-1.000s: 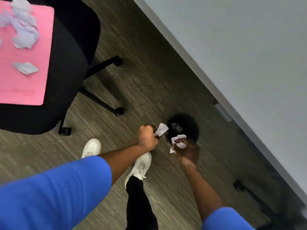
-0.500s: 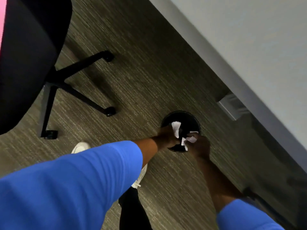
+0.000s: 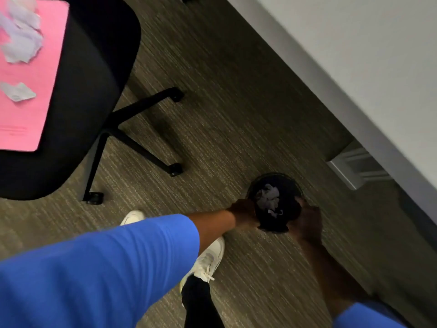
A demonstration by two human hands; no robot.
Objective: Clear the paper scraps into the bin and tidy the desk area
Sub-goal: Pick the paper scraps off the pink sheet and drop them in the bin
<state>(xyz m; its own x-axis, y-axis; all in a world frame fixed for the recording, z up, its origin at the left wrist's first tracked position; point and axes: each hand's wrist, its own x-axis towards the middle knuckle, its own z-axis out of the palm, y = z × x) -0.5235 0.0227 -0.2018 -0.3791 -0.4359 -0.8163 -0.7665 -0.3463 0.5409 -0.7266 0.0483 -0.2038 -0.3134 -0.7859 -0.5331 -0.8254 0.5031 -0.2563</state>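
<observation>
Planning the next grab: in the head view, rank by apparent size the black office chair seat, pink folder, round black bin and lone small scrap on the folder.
1. Black office chair seat
2. Pink folder
3. Round black bin; it sits farther away, so true size is unsure
4. Lone small paper scrap

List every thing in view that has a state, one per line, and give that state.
Bin: upright on the carpet, paper scraps inside.
Left hand: on the bin's left side, grip unclear.
Right hand: on the bin's right side, grip unclear.
Chair: pink folder lying on its seat.
Pink folder: lying flat, closed.
Torn paper: loose on the folder, not yet binned.
</observation>
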